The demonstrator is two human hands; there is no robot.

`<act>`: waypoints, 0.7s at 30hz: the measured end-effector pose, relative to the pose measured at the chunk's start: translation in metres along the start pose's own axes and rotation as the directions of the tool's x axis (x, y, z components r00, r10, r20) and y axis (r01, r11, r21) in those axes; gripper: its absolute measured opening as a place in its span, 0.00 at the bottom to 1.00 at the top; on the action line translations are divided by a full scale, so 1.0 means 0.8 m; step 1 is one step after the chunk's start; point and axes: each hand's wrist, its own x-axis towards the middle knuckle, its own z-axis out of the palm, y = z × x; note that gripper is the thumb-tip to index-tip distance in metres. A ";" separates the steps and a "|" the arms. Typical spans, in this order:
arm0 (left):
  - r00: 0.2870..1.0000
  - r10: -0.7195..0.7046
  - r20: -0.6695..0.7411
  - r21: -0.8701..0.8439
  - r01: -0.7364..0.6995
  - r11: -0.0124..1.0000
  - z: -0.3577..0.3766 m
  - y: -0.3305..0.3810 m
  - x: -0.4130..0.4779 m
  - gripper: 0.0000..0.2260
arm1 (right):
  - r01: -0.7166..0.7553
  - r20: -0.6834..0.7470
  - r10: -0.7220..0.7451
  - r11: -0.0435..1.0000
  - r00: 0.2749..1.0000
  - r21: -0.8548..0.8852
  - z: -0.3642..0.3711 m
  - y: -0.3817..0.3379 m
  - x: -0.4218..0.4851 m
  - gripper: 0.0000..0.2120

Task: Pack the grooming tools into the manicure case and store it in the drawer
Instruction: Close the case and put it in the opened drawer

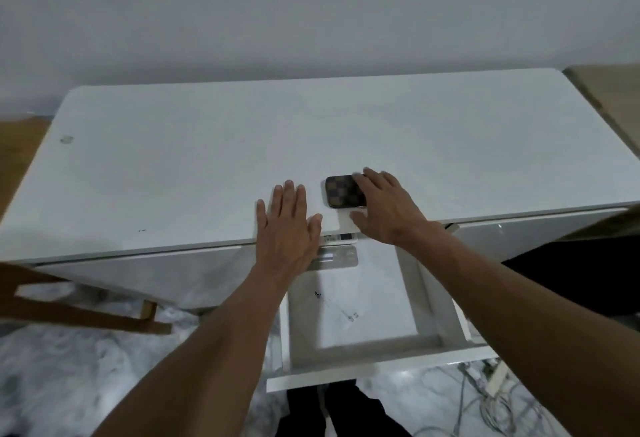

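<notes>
A small brown checkered manicure case (341, 191) lies closed on the white desk top (242, 146), near its front edge. My right hand (384, 210) covers the case's right end, fingers over its far side and thumb at its near side. My left hand (289, 218) rests flat on the desk just left of the case, fingers straight. Below the desk edge a white drawer (356, 319) stands pulled out, with only a few marks on its bottom. No loose grooming tools are visible.
A wooden chair frame (72, 305) stands at the lower left. Cables and a power strip (491, 388) lie on the marbled floor at the lower right. A wooden surface (609, 90) adjoins the desk at the far right. A wall rises behind the desk.
</notes>
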 end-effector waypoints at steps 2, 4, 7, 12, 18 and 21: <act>1.000 -0.010 -0.004 0.005 0.010 1.000 0.003 0.001 -0.001 0.29 | 0.023 -0.006 -0.023 1.000 1.000 0.001 0.000 0.005 0.006 0.33; 0.999 -0.026 -0.023 0.017 0.026 1.000 0.006 0.004 -0.003 0.28 | 0.026 0.026 -0.026 1.000 0.999 0.013 -0.003 0.009 0.013 0.34; 0.998 -0.044 -0.034 0.030 0.045 0.999 0.009 0.007 -0.003 0.27 | 0.017 0.072 -0.018 1.000 0.997 0.019 -0.009 0.013 0.021 0.30; 0.998 -0.055 -0.032 0.044 0.057 0.997 0.009 0.008 -0.005 0.27 | -0.004 0.096 0.003 1.000 0.995 0.008 -0.008 0.011 0.017 0.28; 0.999 -0.047 0.018 0.032 0.047 0.998 0.006 0.006 -0.004 0.27 | -0.044 0.097 0.041 0.999 0.994 0.022 -0.002 0.009 -0.004 0.31; 0.998 -0.045 0.043 0.016 0.045 0.999 0.005 0.005 -0.002 0.27 | -0.042 0.082 0.041 0.999 0.996 0.020 0.003 0.009 -0.021 0.30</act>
